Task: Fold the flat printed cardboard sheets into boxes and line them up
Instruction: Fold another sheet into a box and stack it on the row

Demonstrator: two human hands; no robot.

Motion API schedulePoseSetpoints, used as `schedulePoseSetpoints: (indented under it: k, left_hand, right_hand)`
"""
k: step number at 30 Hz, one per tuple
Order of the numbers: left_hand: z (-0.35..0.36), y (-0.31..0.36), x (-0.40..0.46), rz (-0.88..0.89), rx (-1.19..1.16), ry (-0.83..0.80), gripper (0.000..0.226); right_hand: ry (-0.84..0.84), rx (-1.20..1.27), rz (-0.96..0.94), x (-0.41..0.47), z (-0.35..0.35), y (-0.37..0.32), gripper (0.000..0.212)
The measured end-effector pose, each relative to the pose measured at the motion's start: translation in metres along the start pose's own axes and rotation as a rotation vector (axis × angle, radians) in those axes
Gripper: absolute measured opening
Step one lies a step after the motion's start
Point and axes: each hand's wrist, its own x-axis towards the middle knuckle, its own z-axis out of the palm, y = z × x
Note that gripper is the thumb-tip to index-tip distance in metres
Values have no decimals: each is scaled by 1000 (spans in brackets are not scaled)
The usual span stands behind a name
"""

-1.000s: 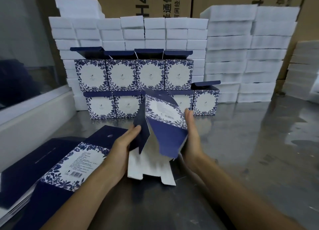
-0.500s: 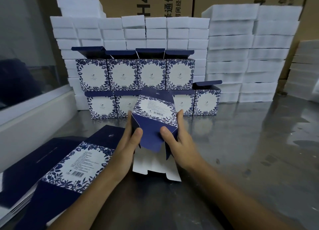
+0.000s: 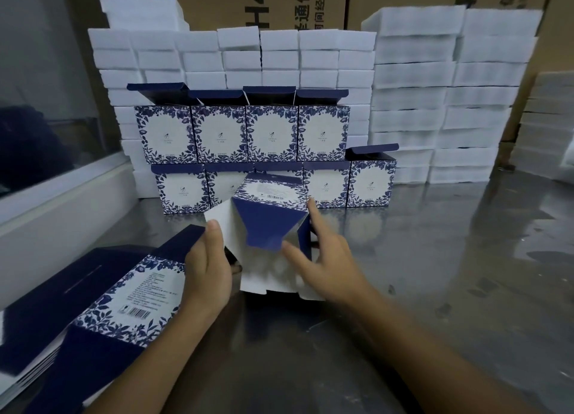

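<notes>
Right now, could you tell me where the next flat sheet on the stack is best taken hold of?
Probably by the top sheet's navy end panel nearest the left hand, coming from the right. That end overhangs toward the half-folded box, so fingers could slip beneath it; the rest lies flush on the stack.

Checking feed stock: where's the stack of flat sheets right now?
In the head view the stack of flat sheets lies at lower left on the steel table, beside the left hand.

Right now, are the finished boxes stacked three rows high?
No, the finished boxes stand only two rows high, four on top and five below, in front of the white foam blocks.
</notes>
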Motion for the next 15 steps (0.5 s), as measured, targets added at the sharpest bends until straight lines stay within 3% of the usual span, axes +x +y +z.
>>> schedulePoseSetpoints:
  k: [3, 5, 8, 13, 15]
  left_hand:
    - [1, -1, 2, 35, 53, 3, 45]
    - [2, -6, 4, 11, 86, -8, 24]
    - [4, -7, 4, 16, 140, -20, 19]
    - [2, -1, 7, 11, 84, 23, 20]
    - [2, 0, 8, -42, 36, 34, 22]
  right_hand:
    - [204, 199, 36, 4, -7, 3, 38]
    - [322, 347, 133, 7, -11, 3, 47]
    - [371, 564, 294, 13, -20, 3, 52]
    - [559, 753, 338, 19, -30, 14, 14]
    - [621, 741, 330, 20, -29, 19, 15]
